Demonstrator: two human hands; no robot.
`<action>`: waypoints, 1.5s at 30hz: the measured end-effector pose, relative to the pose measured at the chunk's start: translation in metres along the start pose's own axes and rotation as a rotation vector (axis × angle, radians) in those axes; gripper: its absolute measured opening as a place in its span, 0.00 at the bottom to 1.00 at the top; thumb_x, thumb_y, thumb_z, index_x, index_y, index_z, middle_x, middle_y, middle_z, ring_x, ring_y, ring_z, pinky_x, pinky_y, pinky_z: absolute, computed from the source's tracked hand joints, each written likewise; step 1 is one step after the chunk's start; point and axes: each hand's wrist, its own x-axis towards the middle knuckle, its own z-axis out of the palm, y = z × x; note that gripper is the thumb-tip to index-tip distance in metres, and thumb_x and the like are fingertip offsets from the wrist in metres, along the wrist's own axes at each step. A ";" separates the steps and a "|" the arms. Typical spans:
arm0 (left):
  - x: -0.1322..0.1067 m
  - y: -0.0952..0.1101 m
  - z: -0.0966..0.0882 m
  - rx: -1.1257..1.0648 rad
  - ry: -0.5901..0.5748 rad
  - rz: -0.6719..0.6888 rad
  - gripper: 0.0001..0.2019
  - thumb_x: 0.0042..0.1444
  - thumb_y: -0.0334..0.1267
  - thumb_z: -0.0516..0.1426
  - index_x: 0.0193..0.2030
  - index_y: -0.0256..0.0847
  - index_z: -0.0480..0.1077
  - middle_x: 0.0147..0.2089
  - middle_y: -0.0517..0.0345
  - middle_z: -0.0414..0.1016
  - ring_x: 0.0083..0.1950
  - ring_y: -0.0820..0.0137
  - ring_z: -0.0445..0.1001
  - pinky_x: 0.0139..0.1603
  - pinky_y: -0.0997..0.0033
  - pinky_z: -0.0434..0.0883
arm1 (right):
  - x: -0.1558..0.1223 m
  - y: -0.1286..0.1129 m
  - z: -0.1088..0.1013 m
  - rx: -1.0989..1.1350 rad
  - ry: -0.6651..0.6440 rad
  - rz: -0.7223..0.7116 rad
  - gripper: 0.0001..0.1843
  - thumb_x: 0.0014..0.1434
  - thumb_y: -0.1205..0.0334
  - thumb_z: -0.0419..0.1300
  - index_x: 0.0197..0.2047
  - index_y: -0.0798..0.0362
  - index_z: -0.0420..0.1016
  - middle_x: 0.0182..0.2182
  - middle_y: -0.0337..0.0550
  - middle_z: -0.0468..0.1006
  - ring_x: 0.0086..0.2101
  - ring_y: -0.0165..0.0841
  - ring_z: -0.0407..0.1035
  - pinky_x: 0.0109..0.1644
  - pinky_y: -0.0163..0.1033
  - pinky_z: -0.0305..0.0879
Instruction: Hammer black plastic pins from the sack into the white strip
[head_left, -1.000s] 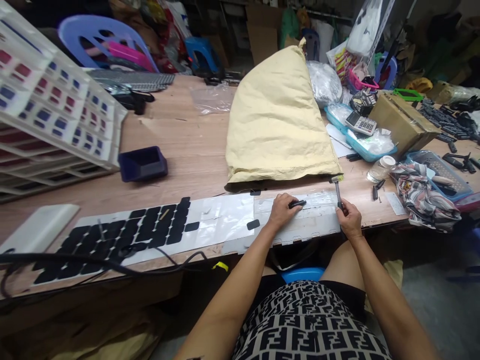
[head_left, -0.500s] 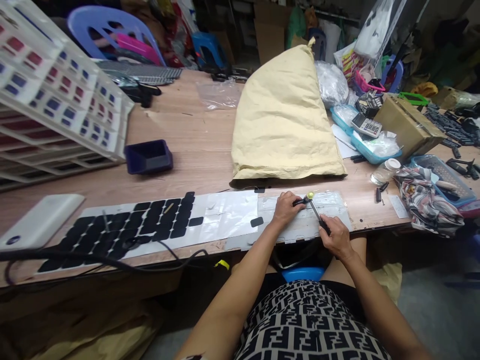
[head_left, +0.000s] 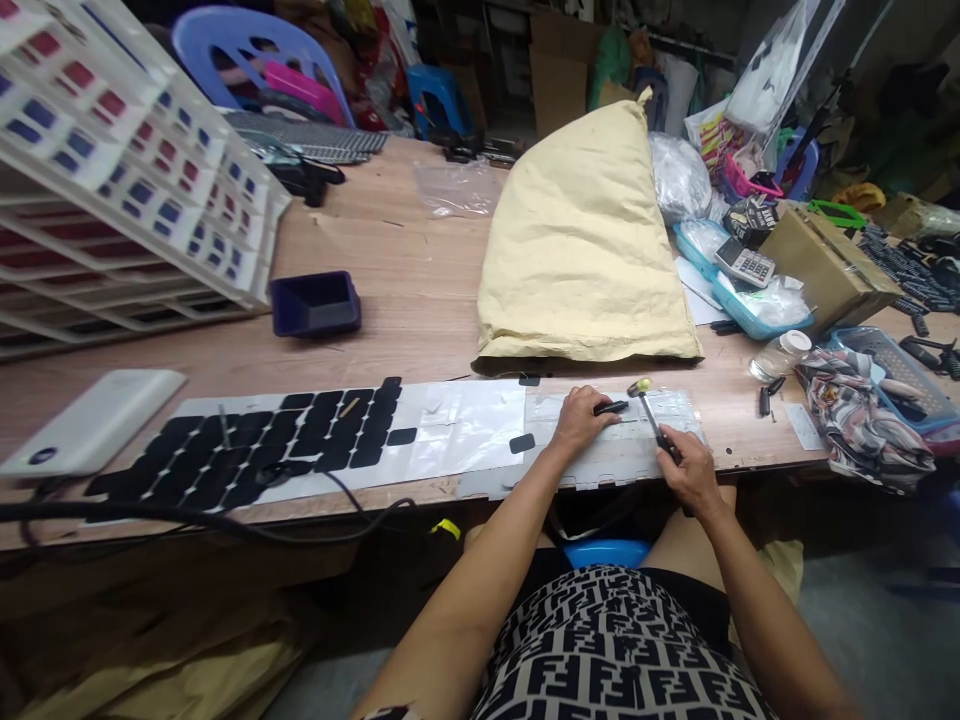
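Note:
My right hand (head_left: 688, 468) is closed round the dark handle of a small hammer (head_left: 651, 412). The hammer's yellowish head is raised a little above the work board. Between the fingers of my left hand (head_left: 582, 420) is a small black cylindrical piece (head_left: 611, 407), its end pointing right, towards the hammer. Both hands are over a grey-white board covered in clear tape (head_left: 577, 467) at the table's front edge. To the left, a white sheet (head_left: 469, 425) carries rows of black rounded pads (head_left: 322, 428).
A large pale-yellow sack (head_left: 581, 250) stands behind my hands. At the right lie a lidded jar (head_left: 780, 356), a patterned cloth (head_left: 859, 410) and blue baskets (head_left: 889, 365). Leftward are a purple tray (head_left: 315, 305), a white crate (head_left: 142, 180) and black cables (head_left: 300, 535).
The hammer head has moved right, off the black piece, leaving a gap between them. My left hand still holds the piece. The whole view has shifted slightly.

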 end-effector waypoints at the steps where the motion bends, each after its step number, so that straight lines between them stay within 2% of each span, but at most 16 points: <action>1: 0.000 0.000 0.000 -0.001 0.003 0.000 0.09 0.52 0.39 0.68 0.40 0.44 0.80 0.39 0.56 0.75 0.47 0.62 0.69 0.50 0.63 0.67 | 0.003 0.009 -0.004 -0.006 0.035 0.046 0.21 0.60 0.57 0.59 0.55 0.51 0.79 0.38 0.47 0.81 0.35 0.39 0.72 0.44 0.45 0.72; 4: 0.003 0.002 -0.001 0.008 0.021 0.005 0.08 0.53 0.39 0.67 0.39 0.43 0.79 0.39 0.55 0.75 0.47 0.62 0.69 0.49 0.62 0.67 | 0.010 0.037 -0.014 -0.027 0.125 0.201 0.23 0.58 0.54 0.59 0.54 0.53 0.80 0.35 0.46 0.80 0.34 0.38 0.70 0.43 0.44 0.71; 8: -0.008 0.014 -0.012 -0.069 -0.002 0.058 0.09 0.57 0.43 0.63 0.40 0.41 0.77 0.39 0.55 0.76 0.44 0.63 0.71 0.49 0.63 0.67 | 0.011 0.059 -0.014 0.138 0.213 0.401 0.26 0.59 0.51 0.58 0.56 0.57 0.78 0.31 0.42 0.79 0.29 0.34 0.69 0.40 0.40 0.69; 11: -0.052 0.029 -0.021 -0.224 -0.121 0.055 0.15 0.64 0.49 0.55 0.46 0.43 0.76 0.39 0.55 0.77 0.39 0.66 0.73 0.43 0.66 0.69 | 0.008 0.064 -0.009 0.192 0.210 0.398 0.27 0.59 0.50 0.59 0.57 0.57 0.77 0.32 0.41 0.79 0.28 0.32 0.67 0.38 0.38 0.68; 15: -0.136 0.036 -0.014 -0.221 -0.449 0.001 0.19 0.61 0.56 0.56 0.48 0.47 0.76 0.38 0.55 0.80 0.36 0.66 0.75 0.41 0.67 0.71 | 0.005 0.068 -0.007 0.199 0.207 0.356 0.28 0.59 0.50 0.60 0.58 0.57 0.77 0.33 0.41 0.77 0.29 0.31 0.66 0.37 0.37 0.67; 17: -0.165 0.027 0.000 -0.180 -0.483 -0.087 0.20 0.61 0.57 0.55 0.48 0.47 0.76 0.35 0.56 0.79 0.33 0.67 0.75 0.38 0.68 0.71 | 0.005 0.069 -0.006 0.197 0.212 0.352 0.28 0.59 0.51 0.60 0.58 0.57 0.77 0.33 0.41 0.77 0.29 0.31 0.66 0.37 0.37 0.68; 20: -0.176 0.002 0.023 -0.087 -0.417 -0.292 0.19 0.61 0.56 0.55 0.49 0.46 0.76 0.35 0.56 0.81 0.37 0.63 0.78 0.40 0.68 0.71 | 0.006 0.069 -0.006 0.194 0.218 0.354 0.28 0.59 0.51 0.60 0.58 0.57 0.77 0.33 0.41 0.76 0.28 0.31 0.65 0.36 0.37 0.67; 23: -0.166 -0.018 0.034 0.068 -0.441 -0.445 0.21 0.60 0.54 0.56 0.53 0.44 0.76 0.41 0.49 0.82 0.48 0.56 0.80 0.45 0.65 0.71 | 0.007 0.067 -0.007 0.187 0.225 0.353 0.27 0.58 0.51 0.60 0.57 0.57 0.77 0.31 0.40 0.75 0.27 0.30 0.63 0.35 0.36 0.66; 25: -0.159 -0.018 0.030 0.155 -0.508 -0.480 0.21 0.60 0.52 0.58 0.54 0.43 0.75 0.40 0.47 0.81 0.49 0.54 0.79 0.44 0.64 0.70 | 0.007 0.066 -0.007 0.182 0.234 0.354 0.27 0.58 0.51 0.61 0.57 0.58 0.78 0.30 0.40 0.74 0.27 0.30 0.62 0.34 0.36 0.65; 27: -0.156 -0.006 0.016 0.136 -0.585 -0.418 0.20 0.58 0.49 0.60 0.53 0.44 0.76 0.36 0.52 0.80 0.43 0.57 0.79 0.40 0.67 0.69 | 0.007 0.065 -0.007 0.182 0.235 0.355 0.27 0.58 0.51 0.61 0.56 0.58 0.78 0.30 0.40 0.74 0.27 0.30 0.62 0.34 0.36 0.65; 31: -0.131 0.031 -0.029 -0.239 -0.739 -0.245 0.18 0.57 0.54 0.60 0.45 0.44 0.79 0.28 0.60 0.75 0.30 0.68 0.73 0.30 0.72 0.64 | 0.007 0.066 -0.006 0.187 0.231 0.361 0.27 0.58 0.51 0.61 0.56 0.58 0.78 0.30 0.39 0.74 0.26 0.30 0.62 0.33 0.36 0.65; 33: -0.100 0.038 -0.050 -0.301 -0.618 -0.262 0.21 0.60 0.57 0.56 0.45 0.43 0.78 0.28 0.60 0.75 0.29 0.69 0.72 0.29 0.72 0.65 | 0.007 0.066 -0.006 0.184 0.231 0.361 0.28 0.58 0.51 0.61 0.56 0.58 0.78 0.29 0.40 0.74 0.26 0.30 0.62 0.33 0.36 0.65; 37: -0.015 0.016 -0.070 0.140 0.037 -0.352 0.15 0.61 0.44 0.55 0.48 0.40 0.76 0.35 0.53 0.75 0.38 0.63 0.74 0.42 0.66 0.69 | 0.006 0.065 -0.007 0.178 0.227 0.352 0.28 0.58 0.51 0.60 0.56 0.58 0.78 0.29 0.40 0.74 0.26 0.30 0.62 0.33 0.36 0.65; 39: 0.021 -0.001 -0.071 0.338 0.230 -0.368 0.13 0.61 0.40 0.54 0.47 0.37 0.75 0.45 0.46 0.75 0.48 0.58 0.73 0.50 0.62 0.69 | 0.006 0.064 -0.008 0.168 0.228 0.350 0.27 0.58 0.51 0.60 0.56 0.58 0.78 0.29 0.40 0.74 0.26 0.30 0.63 0.33 0.36 0.65; 41: 0.045 -0.015 -0.068 0.463 0.298 -0.392 0.12 0.61 0.38 0.54 0.44 0.36 0.75 0.50 0.41 0.72 0.55 0.54 0.71 0.55 0.60 0.69 | 0.005 0.063 -0.008 0.159 0.230 0.349 0.26 0.58 0.51 0.60 0.56 0.58 0.78 0.29 0.40 0.75 0.26 0.30 0.63 0.33 0.35 0.65; 45: 0.063 -0.026 -0.064 0.542 0.269 -0.476 0.11 0.58 0.38 0.56 0.45 0.37 0.75 0.53 0.39 0.72 0.57 0.49 0.70 0.55 0.56 0.70 | 0.004 0.064 -0.007 0.154 0.228 0.343 0.25 0.59 0.52 0.60 0.55 0.57 0.79 0.28 0.39 0.74 0.25 0.30 0.63 0.31 0.35 0.64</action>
